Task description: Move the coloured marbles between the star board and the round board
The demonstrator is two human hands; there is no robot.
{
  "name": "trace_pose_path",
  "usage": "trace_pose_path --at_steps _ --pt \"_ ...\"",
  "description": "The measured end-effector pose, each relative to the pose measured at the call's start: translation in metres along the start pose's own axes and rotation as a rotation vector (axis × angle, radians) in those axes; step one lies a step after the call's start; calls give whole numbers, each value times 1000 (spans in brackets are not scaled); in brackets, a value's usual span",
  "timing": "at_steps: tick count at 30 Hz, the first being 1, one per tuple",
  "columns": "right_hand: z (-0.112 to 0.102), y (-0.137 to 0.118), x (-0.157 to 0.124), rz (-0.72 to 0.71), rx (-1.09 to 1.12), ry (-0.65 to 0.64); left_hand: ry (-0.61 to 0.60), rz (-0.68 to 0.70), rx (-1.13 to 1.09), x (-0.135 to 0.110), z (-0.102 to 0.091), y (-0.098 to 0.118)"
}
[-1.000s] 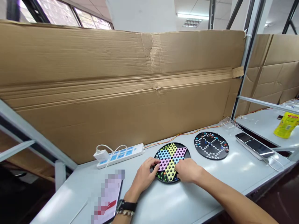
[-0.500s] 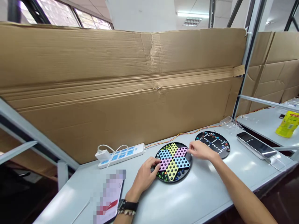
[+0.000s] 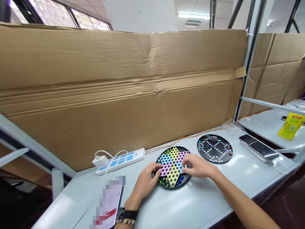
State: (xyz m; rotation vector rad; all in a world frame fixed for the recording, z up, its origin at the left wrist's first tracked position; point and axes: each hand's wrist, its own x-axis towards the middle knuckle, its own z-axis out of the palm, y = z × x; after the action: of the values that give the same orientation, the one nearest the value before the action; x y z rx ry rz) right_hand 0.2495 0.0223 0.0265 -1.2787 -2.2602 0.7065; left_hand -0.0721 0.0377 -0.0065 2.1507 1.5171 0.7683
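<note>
Board (image 3: 173,167): round and flat on the table (image 3: 164,208), the centre of this clock, with 12 towards the cardboard (image 3: 119,124); a star lies across it, yellow at 12 and 6, pink at 2 and 8, blue at 4 and 10.
Marbles: in the black border outside the star, green marbles (image 3: 163,182) between 7 and 8, blue marbles (image 3: 181,179) near 5.
Right hand (image 3: 195,166): at 3, over the blue and pink points; thumb and fingers curl in with tips close together, though whether a marble sits between them I cannot tell.
Left hand (image 3: 146,178): at the 9 edge, fingertips and thumb slightly apart at the border; I cannot tell whether they grip it.
Watch (image 3: 128,213): dark, on the left wrist, towards 8.
Second board (image 3: 214,149): black, at 2, apart from the first, with white spots and a few small coloured pieces.
Phone (image 3: 259,147): dark-screened, beyond the second board, nearly at 3.
Pouch (image 3: 291,126): yellow, farther out between 2 and 3, on the neighbouring table.
Strip (image 3: 132,156): at 9, a white charger (image 3: 100,161) at its far end.
Tablet (image 3: 109,203): at 8, screen pixelated.
</note>
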Motion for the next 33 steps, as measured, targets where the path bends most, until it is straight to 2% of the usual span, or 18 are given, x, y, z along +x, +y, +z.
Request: trace_pose_path --at_steps 4,8,14,21,33 --pt "45 -31 -3 -124 -218 -72 8 0 -11 -2 1 1" --pt "66 -36 -8 -175 -414 -31 2 0 -20 -1 2 0" --pt "79 -28 -10 -251 -528 74 28 7 -13 2 5 -7" --pt "97 -21 -5 -313 -537 149 10 20 -6 3 3 -7" --pt "111 -10 -1 -289 -462 212 29 14 -12 4 4 -4"
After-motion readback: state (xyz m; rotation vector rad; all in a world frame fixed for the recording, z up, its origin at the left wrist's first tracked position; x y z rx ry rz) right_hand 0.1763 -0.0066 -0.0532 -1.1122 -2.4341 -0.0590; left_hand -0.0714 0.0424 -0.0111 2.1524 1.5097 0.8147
